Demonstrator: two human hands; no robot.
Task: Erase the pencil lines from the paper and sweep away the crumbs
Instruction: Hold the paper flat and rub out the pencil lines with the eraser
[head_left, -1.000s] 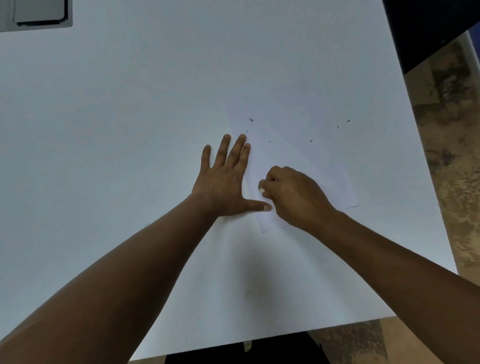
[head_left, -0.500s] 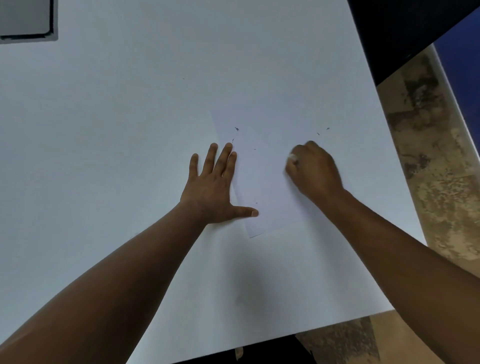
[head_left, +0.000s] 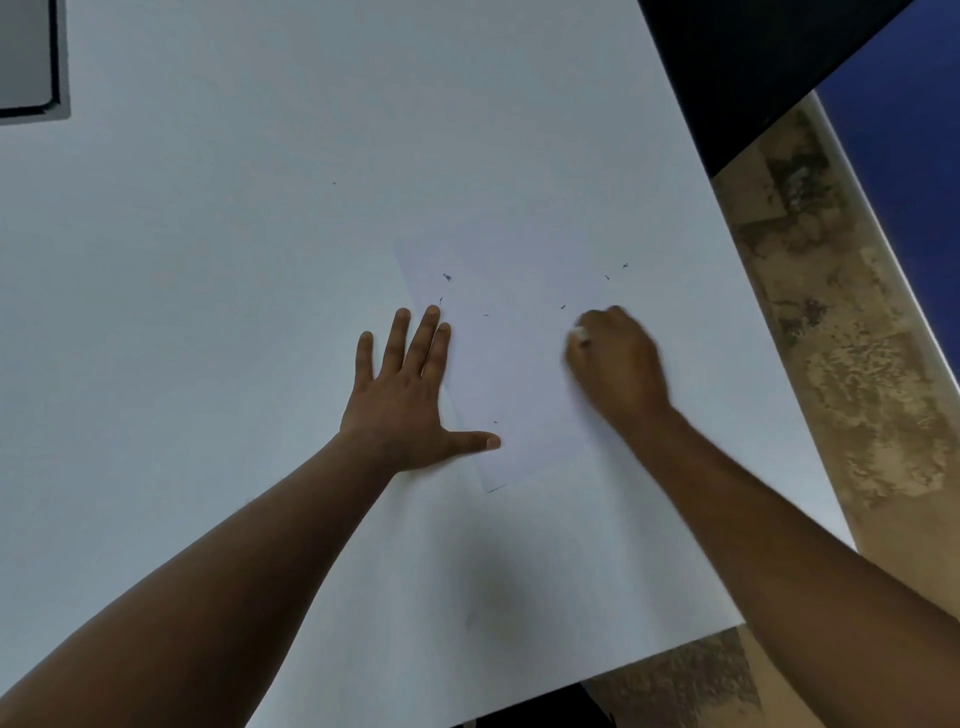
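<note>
Pinning paper (head_left: 514, 374) flat with left hand (head_left: 405, 395), fingers spread along its left edge; right hand (head_left: 615, 364) curled round a pale eraser (head_left: 577, 333), blurred, at the right side. Long axis running away from the body. Crumbs (head_left: 447, 277) beyond both hands, nearest the right, on the worktop (head_left: 234, 260).

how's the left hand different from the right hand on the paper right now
The left hand lies flat with fingers straight and thumb spread, pressing the paper's left edge; the right hand is curled into a fist around something small and white, seemingly an eraser. The left hand looks sharp, while the right hand is motion-blurred. The left hand sits half on the white table; the right hand is at the sheet's right side. Both are bare and resting on the paper.
</note>
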